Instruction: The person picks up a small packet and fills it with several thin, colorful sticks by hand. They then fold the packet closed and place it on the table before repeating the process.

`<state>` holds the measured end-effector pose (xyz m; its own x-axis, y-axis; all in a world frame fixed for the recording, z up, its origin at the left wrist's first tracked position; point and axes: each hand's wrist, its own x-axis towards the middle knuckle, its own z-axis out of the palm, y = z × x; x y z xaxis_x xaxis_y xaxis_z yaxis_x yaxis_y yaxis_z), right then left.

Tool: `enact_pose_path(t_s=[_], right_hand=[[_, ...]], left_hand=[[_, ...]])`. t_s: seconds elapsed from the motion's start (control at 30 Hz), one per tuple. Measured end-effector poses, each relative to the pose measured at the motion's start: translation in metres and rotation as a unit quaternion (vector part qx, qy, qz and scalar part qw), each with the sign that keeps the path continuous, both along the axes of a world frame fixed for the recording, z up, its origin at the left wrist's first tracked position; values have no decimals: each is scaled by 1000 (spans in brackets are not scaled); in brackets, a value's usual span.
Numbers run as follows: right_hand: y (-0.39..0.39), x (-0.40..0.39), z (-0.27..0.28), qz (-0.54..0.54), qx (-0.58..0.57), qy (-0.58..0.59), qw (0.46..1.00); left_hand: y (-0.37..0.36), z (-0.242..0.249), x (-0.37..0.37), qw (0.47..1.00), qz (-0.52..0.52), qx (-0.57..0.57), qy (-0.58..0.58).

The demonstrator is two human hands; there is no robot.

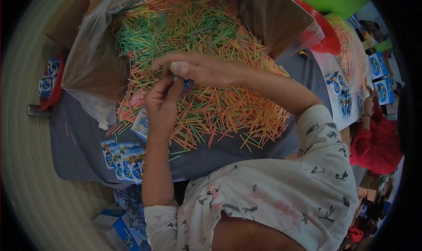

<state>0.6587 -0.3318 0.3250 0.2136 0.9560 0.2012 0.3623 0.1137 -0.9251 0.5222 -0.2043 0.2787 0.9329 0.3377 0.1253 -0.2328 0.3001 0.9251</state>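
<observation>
My left hand (161,102) is closed in a pinch, its fingertips at the edge of a small blue packet (188,83). Curled over the same packet, my right hand (193,68) has its thumb bent inward and hides most of it. Both hands are above a large heap of thin coloured sticks (228,97) in green, orange, yellow and pink. A blue-and-white printed packet (141,124) lies beside my left wrist. Several more printed packets (125,161) are piled left of my left forearm.
Clear plastic sheeting (83,71) lines the heap's sides over a grey cloth (83,141). A red tray (56,82) with packets stands left, a red bowl (327,36) at upper right. Blue boxes (123,229) are below. A person in a red sleeve (373,141) works at right.
</observation>
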Motion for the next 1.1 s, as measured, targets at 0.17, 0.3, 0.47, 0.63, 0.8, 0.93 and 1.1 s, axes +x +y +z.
enact_pose_path(t_s=[0.17, 0.3, 0.47, 0.63, 0.8, 0.93, 1.1], right_hand=[[6, -38, -15, 37, 35, 17, 999], [26, -39, -13, 33, 133, -148, 979], [27, 36, -6, -144, 11, -452, 880], [58, 29, -22, -108, -238, -672, 693], [91, 24, -24, -59, -334, -677, 653], [96, 26, -45, -76, -291, -710, 637], [98, 31, -45, -119, -275, -668, 681]], left_hand=[[-19, -7, -46, 999, 5, 39, 33], [-8, -10, -81, 988, 87, 103, 74], [32, 18, -171, 957, 17, 194, 214], [43, 0, -190, 802, -28, 508, 313], [30, 17, -175, 672, 66, 698, 238], [41, 11, -142, 692, 83, 699, 158], [50, -28, -91, 631, 107, 747, 177]])
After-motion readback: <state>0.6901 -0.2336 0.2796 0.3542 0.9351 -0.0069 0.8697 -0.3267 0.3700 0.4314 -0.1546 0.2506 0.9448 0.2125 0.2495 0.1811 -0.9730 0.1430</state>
